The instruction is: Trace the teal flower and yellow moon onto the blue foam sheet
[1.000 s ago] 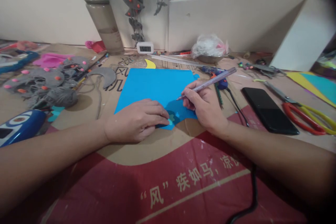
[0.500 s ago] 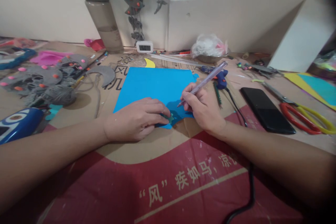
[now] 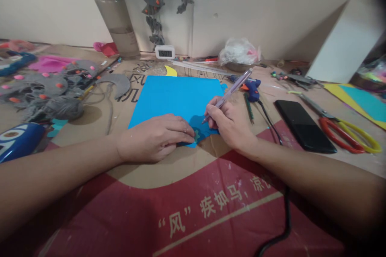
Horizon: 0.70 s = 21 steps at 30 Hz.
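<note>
A blue sheet (image 3: 175,96) of craft paper or foam lies on the cardboard in front of me. Flat across its near left edge rests my left hand (image 3: 159,134), with its fingers stretched out. By those fingertips a small green cut-out (image 3: 196,136) lies on the sheet, partly covered. My right hand (image 3: 230,122) is closed around a pale purple pen (image 3: 238,83), its tip at the sheet's surface just beyond the cut-out. Any line under the tip is too small to make out.
To the right lie a black phone (image 3: 304,126), red-and-yellow-handled scissors (image 3: 342,124) and a blue glue gun (image 3: 253,90) with a black cable. Grey felt and yarn pieces (image 3: 60,92) are at left. A bottle (image 3: 119,24) and a small clock (image 3: 165,52) stand behind.
The pen has tilted a little and its tip has shifted slightly left, with my right hand. My left hand stays in place, uncovering slightly more of the green cut-out. The view has shifted slightly.
</note>
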### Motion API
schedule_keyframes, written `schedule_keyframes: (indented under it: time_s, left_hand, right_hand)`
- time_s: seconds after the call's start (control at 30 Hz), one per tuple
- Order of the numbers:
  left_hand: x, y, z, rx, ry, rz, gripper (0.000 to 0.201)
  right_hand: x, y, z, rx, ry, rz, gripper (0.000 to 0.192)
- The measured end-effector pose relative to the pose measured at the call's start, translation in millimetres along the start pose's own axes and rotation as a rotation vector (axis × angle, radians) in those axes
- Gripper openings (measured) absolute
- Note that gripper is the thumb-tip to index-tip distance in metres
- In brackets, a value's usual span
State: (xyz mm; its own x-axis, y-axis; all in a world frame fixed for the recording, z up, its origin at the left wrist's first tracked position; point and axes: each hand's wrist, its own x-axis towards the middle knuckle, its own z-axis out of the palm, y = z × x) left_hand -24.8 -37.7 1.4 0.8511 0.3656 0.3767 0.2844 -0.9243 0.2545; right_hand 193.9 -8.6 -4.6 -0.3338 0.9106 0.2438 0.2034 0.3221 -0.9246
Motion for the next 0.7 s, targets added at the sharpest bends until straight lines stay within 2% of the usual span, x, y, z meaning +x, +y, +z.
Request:
schedule_keyframes:
  time_s: [0.3, 0.5, 0.7]
  left_hand:
    - [0.6, 0.1, -0.2, 0.014, -0.009, -0.008, 0.036]
    - [0.6, 0.2, 0.2, 0.03, 0.005, -0.001, 0.034]
    - [-0.5, 0.4, -0.4, 0.047, -0.021, -0.011, 0.032]
  right_hand:
    - [-1.9, 0.6, -1.4, -0.127, 0.004, -0.044, 0.02]
    - [-2.9, -3.5, -2.5, -0.314, -0.047, -0.098, 0.025]
    - [-2.7, -5.6, -5.4, -0.373, -0.091, -0.132, 0.027]
